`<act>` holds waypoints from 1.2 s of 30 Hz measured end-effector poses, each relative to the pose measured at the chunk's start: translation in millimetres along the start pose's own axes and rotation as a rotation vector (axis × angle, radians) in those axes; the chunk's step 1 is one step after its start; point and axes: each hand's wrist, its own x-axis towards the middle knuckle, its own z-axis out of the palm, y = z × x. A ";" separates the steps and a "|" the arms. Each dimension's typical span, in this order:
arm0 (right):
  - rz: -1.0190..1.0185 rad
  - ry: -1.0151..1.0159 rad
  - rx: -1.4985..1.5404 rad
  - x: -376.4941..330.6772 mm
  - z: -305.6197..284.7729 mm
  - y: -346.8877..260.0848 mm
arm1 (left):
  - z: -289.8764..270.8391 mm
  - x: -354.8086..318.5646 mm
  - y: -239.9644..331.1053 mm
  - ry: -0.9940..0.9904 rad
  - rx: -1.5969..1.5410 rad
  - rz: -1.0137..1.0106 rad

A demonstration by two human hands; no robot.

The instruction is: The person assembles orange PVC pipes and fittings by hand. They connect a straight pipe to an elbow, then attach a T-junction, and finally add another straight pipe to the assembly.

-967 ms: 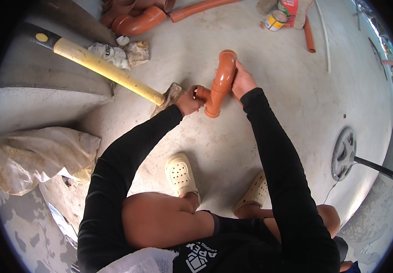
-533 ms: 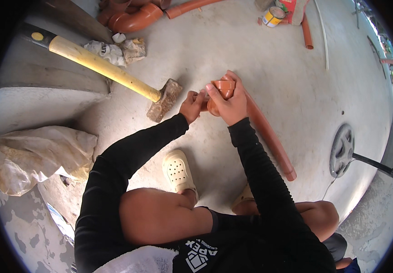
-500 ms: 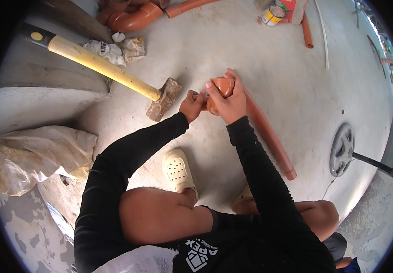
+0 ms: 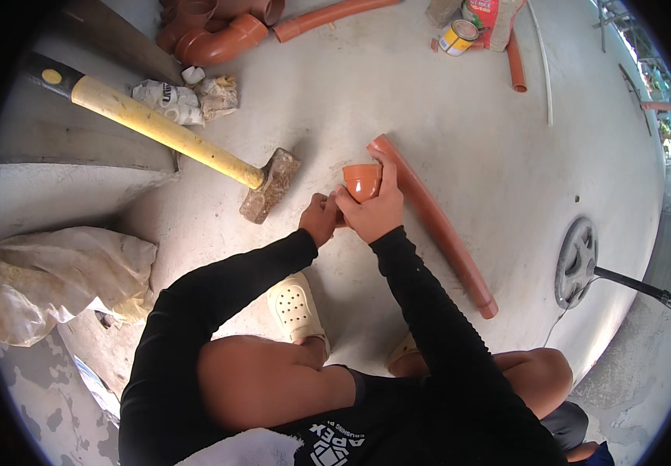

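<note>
- The orange pipe fitting (image 4: 362, 181) sits in the right hand (image 4: 378, 208), its open round mouth turned up toward the camera, raised a little above the concrete floor (image 4: 444, 101)
- A second ago the same piece showed side-on as a curved bend held upright between both hands; half a second ago it had already been tipped so the mouth faced up, and it has stayed that way since
- The right hand is wrapped around the fitting's far side, fingers clenched on the wall; the left hand (image 4: 321, 219) is closed into a loose fist just beside it, touching the right hand, and whether it grips the fitting's lower part I cannot tell
- The long orange pipe (image 4: 436, 225) lies on the floor just behind the right hand, running down to the right; it was not in view a second ago and has lain there unmoved for the last half second
- My reading: the fitting has been turned to show its socket, with the pipe end close by
- Further out, a sledgehammer (image 4: 269, 186) with a yellow handle rests to the left, unmoved; a crumpled sack (image 4: 56, 272) lies at the left edge
- More orange bends (image 4: 215, 43) and a small tin (image 4: 458, 36) lie along the top
</note>
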 end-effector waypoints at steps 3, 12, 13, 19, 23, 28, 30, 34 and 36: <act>0.042 0.006 -0.024 2.6 2.6 13.7 | -4.2 -0.9 1.6 -0.060 0.029 0.058; -0.024 0.061 0.276 20.9 -34.0 -64.6 | -29.5 -13.5 58.6 0.075 -0.291 0.480; -0.001 0.073 0.321 20.2 -34.5 -66.6 | -37.0 -13.1 66.2 0.118 -0.311 0.489; 0.030 0.211 -0.044 27.9 -15.4 -5.0 | -44.7 -5.7 86.4 0.205 -0.314 0.310; 0.081 0.220 -0.009 38.9 -38.1 -11.9 | -36.8 2.0 75.2 0.165 -0.362 0.294; 0.149 0.211 0.184 32.5 -41.5 -27.2 | -51.5 4.8 71.3 0.196 -0.362 0.311; 0.136 0.210 -0.093 29.0 -25.8 -18.6 | -54.0 4.9 76.3 0.214 -0.359 0.279; 0.177 0.211 -0.047 33.9 -21.7 -2.9 | -44.4 5.3 82.7 0.187 -0.341 0.276; 0.068 0.240 0.010 37.7 -30.4 -5.2 | -42.5 9.0 82.8 0.177 -0.343 0.283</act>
